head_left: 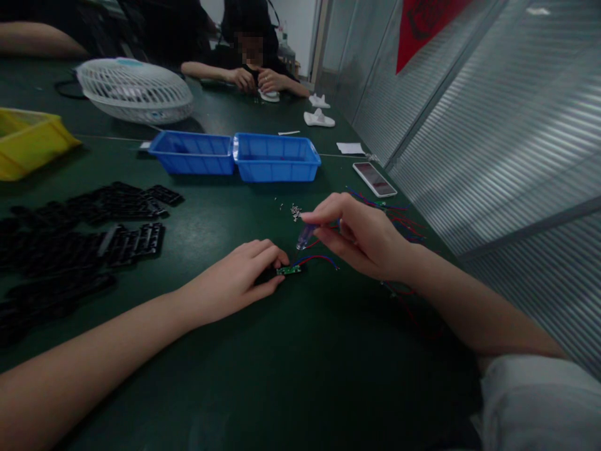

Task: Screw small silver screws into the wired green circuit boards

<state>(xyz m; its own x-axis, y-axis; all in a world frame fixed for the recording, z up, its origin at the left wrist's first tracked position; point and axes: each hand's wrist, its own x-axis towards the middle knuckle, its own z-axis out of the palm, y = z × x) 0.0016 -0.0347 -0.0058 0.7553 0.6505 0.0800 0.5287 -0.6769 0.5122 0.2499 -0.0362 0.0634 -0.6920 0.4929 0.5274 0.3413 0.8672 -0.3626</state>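
Note:
My left hand [244, 272] lies on the dark green table [291, 363], its fingers pressed around a small green circuit board [288, 270] with red and blue wires [319, 258] trailing to the right. My right hand [364, 235] hovers just above and to the right, fingers closed on a small translucent screwdriver [306, 236] whose tip points down toward the board. A little heap of tiny screws [295, 212] lies beyond the hands.
Two blue bins [239, 156] stand behind, a yellow bin [28, 141] at far left, a white fan cover [134, 91] beyond. Black plastic parts [79, 238] cover the left. A phone [374, 179] and loose wires [399, 219] lie right. Another person works at the far end.

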